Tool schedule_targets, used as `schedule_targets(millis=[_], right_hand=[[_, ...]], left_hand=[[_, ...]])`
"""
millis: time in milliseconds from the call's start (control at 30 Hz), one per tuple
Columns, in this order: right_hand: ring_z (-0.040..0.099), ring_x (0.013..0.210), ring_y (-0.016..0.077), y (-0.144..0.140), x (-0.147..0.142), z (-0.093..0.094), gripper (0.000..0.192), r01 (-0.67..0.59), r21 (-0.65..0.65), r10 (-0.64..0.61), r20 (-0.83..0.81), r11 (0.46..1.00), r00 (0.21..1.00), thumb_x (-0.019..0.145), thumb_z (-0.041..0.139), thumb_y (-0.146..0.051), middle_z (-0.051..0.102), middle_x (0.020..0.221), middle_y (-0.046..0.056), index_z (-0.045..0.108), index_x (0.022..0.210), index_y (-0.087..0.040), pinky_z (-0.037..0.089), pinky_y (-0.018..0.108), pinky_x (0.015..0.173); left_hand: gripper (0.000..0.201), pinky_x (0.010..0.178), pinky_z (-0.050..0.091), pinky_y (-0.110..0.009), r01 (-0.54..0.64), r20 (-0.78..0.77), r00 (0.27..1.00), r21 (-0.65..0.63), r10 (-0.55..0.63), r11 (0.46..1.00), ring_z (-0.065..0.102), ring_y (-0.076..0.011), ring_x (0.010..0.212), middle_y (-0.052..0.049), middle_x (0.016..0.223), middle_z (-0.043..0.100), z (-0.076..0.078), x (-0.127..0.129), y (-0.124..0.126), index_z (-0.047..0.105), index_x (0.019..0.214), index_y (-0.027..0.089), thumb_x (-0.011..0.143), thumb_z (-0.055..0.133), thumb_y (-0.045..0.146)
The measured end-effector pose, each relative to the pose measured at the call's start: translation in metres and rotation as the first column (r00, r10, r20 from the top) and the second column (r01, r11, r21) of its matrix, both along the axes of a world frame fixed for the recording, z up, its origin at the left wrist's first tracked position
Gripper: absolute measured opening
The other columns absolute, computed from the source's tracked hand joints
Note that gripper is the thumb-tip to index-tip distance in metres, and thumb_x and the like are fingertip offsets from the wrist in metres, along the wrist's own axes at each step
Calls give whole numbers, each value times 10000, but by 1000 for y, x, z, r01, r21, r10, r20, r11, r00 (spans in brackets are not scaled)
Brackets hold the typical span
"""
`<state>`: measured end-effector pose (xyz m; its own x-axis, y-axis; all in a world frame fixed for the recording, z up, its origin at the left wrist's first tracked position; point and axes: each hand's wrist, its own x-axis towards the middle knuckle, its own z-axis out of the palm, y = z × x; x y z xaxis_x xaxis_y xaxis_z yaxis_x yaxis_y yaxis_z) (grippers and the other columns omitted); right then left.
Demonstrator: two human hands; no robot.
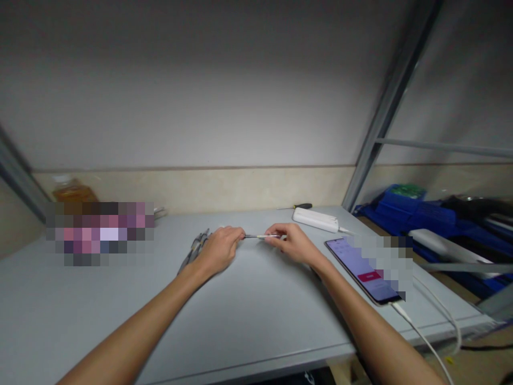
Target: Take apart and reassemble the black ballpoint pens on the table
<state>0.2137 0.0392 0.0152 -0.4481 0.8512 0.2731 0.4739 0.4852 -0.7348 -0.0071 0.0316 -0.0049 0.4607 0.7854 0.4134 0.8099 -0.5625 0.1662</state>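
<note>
Between my two hands, level above the grey tabletop [256, 310], runs a thin, slim rod [256, 236], dark toward the left and paler toward the right. Its exact kind is too small to make out. My left hand [222, 248] is closed around the left end, back of the hand facing up, so that end is hidden. With thumb and fingertips, my right hand [290, 240] pinches the other end. Several grey, pen-like sticks [195, 250] lie bunched just left of my left hand, partly covered by it.
To the right are a white power strip [315, 220], a yellow-and-black screwdriver [302, 206] behind it, and a lit phone [364, 272] with a white cable [420, 334]. A bottle of amber liquid [74, 191] stands back left beside blurred items. Metal posts [387, 117] frame the desk.
</note>
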Motion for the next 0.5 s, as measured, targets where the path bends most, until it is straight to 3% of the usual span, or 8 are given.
schedule_targets(millis=[67, 200, 300, 367, 500], right_hand=[[516, 625, 114, 1, -1, -1, 151, 26, 45, -24, -41, 999, 999, 732, 626, -278, 613, 704, 16, 649, 809, -150, 380, 214, 567], [530, 640, 117, 3, 0, -4, 282, 53, 37, -51, -59, 998, 997, 689, 680, -352, 624, 748, 19, 637, 887, -157, 404, 223, 591], [501, 523, 105, 5, 0, -7, 401, 51, -113, -54, -20, 992, 998, 815, 489, -499, 591, 614, 25, 631, 758, -128, 386, 220, 503], [470, 461, 92, 4, 1, -6, 482, 17, -199, -21, -19, 980, 1000, 869, 371, -495, 570, 556, 27, 596, 655, -127, 372, 215, 457], [499, 528, 97, 1, 1, -1, 266, -48, -234, 16, -137, 971, 990, 787, 544, -391, 592, 646, 23, 599, 748, -133, 408, 204, 454]], left_hand=[[271, 721, 394, -282, -10, 11, 1000, -24, 11, 1000, 555, -176, 751, -43, 785, 625, -1, 0, 1, 575, 857, 198, 866, 312, 138], [276, 711, 393, -277, 4, 38, 999, -31, -3, 1000, 558, -177, 744, -50, 782, 630, -3, 0, 1, 575, 853, 189, 870, 303, 141], [270, 726, 392, -275, 20, 34, 999, -26, -19, 999, 560, -175, 753, -52, 781, 627, -2, 1, 0, 573, 845, 185, 877, 307, 151], [266, 733, 391, -276, 20, 30, 999, -23, -19, 1000, 560, -175, 759, -52, 783, 626, -1, 1, 0, 572, 841, 186, 880, 310, 156], [269, 724, 388, -273, 19, 41, 999, -28, -18, 999, 554, -172, 754, -45, 776, 625, -1, 0, 0, 570, 834, 187, 879, 308, 148]])
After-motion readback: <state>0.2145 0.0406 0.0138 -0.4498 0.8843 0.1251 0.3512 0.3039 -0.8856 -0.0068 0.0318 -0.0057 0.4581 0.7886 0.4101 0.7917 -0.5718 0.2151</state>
